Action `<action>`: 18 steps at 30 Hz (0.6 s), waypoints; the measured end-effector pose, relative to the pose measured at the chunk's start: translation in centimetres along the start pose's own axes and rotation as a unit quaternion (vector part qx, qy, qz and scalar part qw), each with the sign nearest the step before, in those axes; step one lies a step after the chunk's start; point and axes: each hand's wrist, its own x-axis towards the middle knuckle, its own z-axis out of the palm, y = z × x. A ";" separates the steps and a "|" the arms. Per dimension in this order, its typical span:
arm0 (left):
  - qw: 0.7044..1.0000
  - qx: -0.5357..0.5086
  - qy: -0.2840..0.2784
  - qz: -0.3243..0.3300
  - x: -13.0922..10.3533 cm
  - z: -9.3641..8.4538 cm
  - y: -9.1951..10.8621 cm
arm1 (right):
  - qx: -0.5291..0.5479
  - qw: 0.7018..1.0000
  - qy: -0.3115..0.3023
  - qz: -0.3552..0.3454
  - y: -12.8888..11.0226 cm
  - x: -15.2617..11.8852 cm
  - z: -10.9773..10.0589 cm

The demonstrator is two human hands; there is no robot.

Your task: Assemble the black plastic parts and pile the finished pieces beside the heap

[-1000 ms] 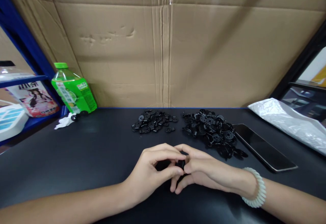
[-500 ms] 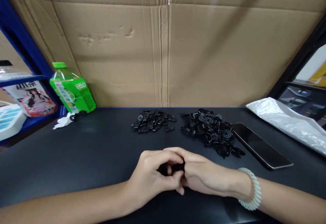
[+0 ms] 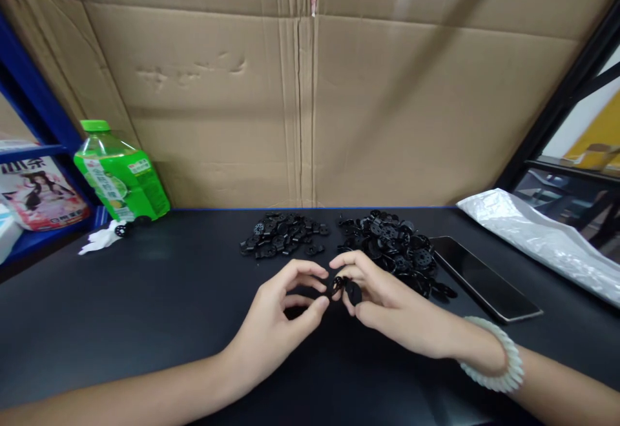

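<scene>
Small black round plastic parts (image 3: 352, 292) sit between the thumb and fingers of my right hand (image 3: 387, 303), which wears a pale beaded bracelet. How many pieces are there, and how they join, I cannot make out. My left hand (image 3: 285, 316) is close by on the left, its thumb and fingers parted and curved with nothing visibly gripped. Beyond my hands lie two heaps of black parts: a left pile (image 3: 281, 235) of small pieces with short tabs, and a larger right pile (image 3: 392, 245) of perforated discs.
A dark phone (image 3: 487, 277) lies right of the piles, beside a silvery plastic bag (image 3: 537, 245). At the back left stands a green drink bottle (image 3: 128, 177), with crumpled tissue (image 3: 101, 239) before it. A cardboard wall (image 3: 217, 103) rises behind the black table (image 3: 145, 323).
My hands have moved apart; before, they were pressed together around the black parts. The left hand has opened, and the parts now show in my right hand. The view has shifted slightly.
</scene>
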 end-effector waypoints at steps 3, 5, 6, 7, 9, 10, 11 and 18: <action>0.999 0.036 -0.029 0.012 -0.1 0.1 -0.3 | -0.249 0.956 0.131 -0.084 -0.6 -0.1 -2.1; 0.998 0.059 -0.035 0.015 -0.2 0.1 -0.7 | -0.370 0.887 0.243 -0.129 -0.4 0.1 -3.8; 0.997 0.072 -0.036 0.017 -0.2 0.1 -0.8 | -0.410 0.856 0.282 -0.138 -0.2 0.2 -4.6; 0.995 0.087 -0.036 0.020 -0.2 0.0 -0.9 | -0.443 0.833 0.304 -0.136 0.1 0.4 -5.4; 0.990 0.131 -0.041 0.039 0.0 -0.2 -1.1 | -0.479 0.807 0.326 -0.118 0.3 0.5 -6.3; 0.984 0.163 -0.047 0.056 0.1 -0.4 -1.1 | -0.484 0.805 0.326 -0.111 0.4 0.6 -6.4; 0.976 0.198 -0.055 0.076 0.3 -0.6 -1.1 | -0.479 0.808 0.324 -0.111 0.3 0.5 -6.3; 0.908 0.386 -0.118 0.112 1.7 -1.8 -1.7 | -0.340 0.907 0.195 -0.156 -0.2 0.2 -1.2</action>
